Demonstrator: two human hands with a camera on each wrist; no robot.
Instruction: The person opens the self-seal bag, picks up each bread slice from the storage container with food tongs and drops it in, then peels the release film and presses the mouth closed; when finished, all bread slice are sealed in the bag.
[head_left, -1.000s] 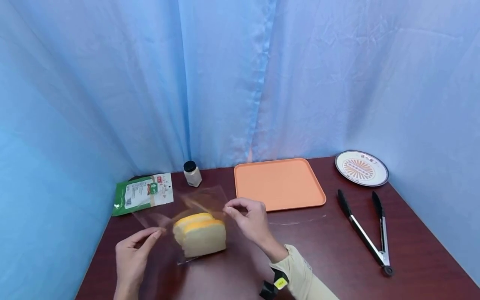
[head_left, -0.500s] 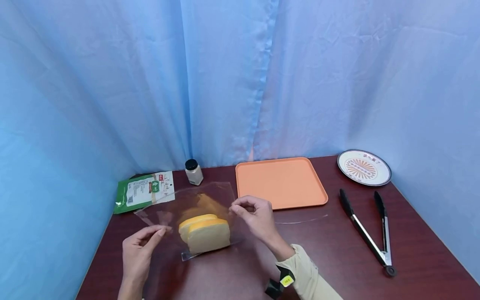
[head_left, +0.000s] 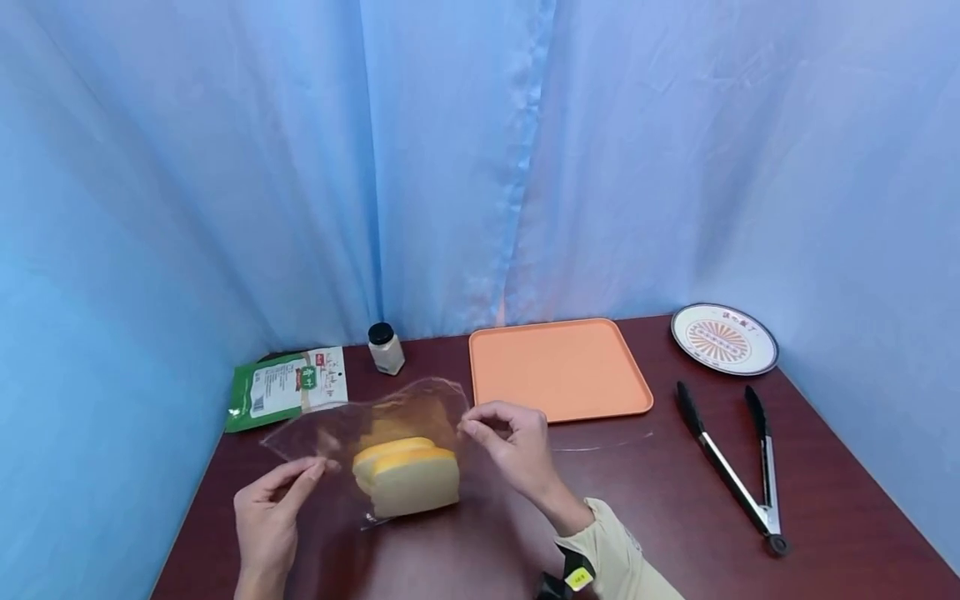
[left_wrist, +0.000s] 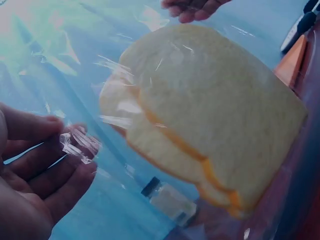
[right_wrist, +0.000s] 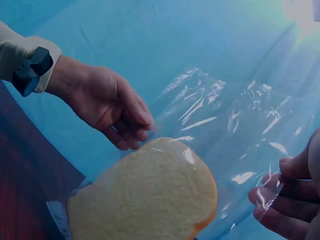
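Note:
Two slices of bread (head_left: pixel 414 487) with orange-yellow crusts stand one behind the other inside a clear plastic bag (head_left: pixel 300 433). My left hand (head_left: pixel 267 521) pinches the bag's left side between thumb and fingers; the gathered film shows in the left wrist view. On the opposite side, my right hand (head_left: pixel 513 446) pinches the film close by the tray's near left corner. Seen from the right wrist, the bag (right_wrist: pixel 240 120) spreads out shiny and wrinkled between both hands, above the slices. Its loose far edge is wavy in the head view.
Behind the bag lie a green-and-white packet (head_left: pixel 288 385) and a black-lidded jar (head_left: pixel 386 350). An orange tray (head_left: pixel 558 367) lies at the back middle. At the right are a patterned plate (head_left: pixel 724 339) and spread tongs (head_left: pixel 731 471). A thin clear strip (head_left: pixel 603 444) lies before the tray.
Both hands keep their pinch on the bag. The far edge of the bag, flatter half a second ago, now dips and ripples. The right hand sits slightly farther right than a second ago.

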